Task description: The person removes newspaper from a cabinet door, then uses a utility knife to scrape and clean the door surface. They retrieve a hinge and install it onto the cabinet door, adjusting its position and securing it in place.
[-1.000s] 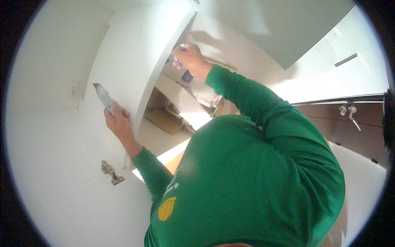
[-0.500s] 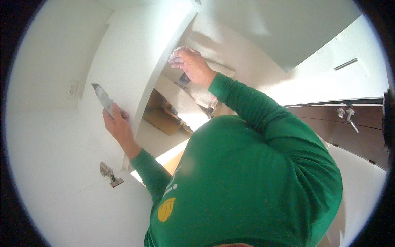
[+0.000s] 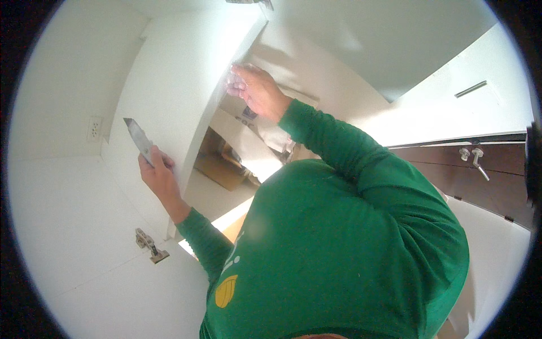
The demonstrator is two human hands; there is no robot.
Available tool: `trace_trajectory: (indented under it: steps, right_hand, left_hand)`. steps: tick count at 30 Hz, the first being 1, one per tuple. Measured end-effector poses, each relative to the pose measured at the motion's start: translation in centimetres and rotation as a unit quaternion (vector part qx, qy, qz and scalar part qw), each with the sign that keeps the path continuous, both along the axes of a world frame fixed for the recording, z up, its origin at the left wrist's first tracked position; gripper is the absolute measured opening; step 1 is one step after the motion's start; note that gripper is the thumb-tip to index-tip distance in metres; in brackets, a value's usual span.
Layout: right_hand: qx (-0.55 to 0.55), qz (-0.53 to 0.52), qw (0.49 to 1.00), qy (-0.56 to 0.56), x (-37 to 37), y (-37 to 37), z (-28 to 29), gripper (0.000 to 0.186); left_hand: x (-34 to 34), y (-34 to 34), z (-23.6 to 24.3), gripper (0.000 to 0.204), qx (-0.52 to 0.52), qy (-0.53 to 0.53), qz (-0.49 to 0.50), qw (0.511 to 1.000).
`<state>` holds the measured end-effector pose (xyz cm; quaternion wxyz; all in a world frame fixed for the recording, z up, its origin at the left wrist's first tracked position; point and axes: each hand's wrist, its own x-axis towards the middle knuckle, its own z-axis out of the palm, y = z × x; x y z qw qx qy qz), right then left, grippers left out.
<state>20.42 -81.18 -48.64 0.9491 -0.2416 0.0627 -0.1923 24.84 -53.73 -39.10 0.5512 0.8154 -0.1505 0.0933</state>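
I hold a grey metal utility knife (image 3: 137, 135) in my left hand (image 3: 161, 178), blade up to the left, in front of a white cabinet panel (image 3: 164, 73). My right hand (image 3: 257, 90) is at that panel's right edge, higher up, its fingers bent and pinched together. Something pale or whitish is at or on those fingertips; I cannot make out what it is.
A power socket (image 3: 95, 129) is on the left wall, a metal hinge (image 3: 148, 244) below. Cardboard (image 3: 217, 164) and printed packaging (image 3: 265, 135) lie beyond the panel. A slotted white board (image 3: 429, 101) and dark panel (image 3: 429, 161) with fittings (image 3: 479, 161) are at the right.
My right hand has shifted left, closer to the panel's edge, with its fingers changing shape. My left hand and the knife have moved slightly left.
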Motion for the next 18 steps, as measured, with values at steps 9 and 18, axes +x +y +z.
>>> trace_trajectory:
  steps: [9, 18]
  right_hand:
    - [0.027, -0.004, 0.999, -0.018, -4.0, 0.1, 1.2, 0.018]
    - [0.059, 0.051, 0.995, -0.059, -8.4, -0.5, -0.4, 0.014]
  left_hand:
    - [0.2, 0.4, -0.2, 0.016, 0.009, 0.004, 0.004, 1.0]
    - [-0.1, 0.3, 0.0, 0.019, 0.007, 0.004, 0.002, 1.0]
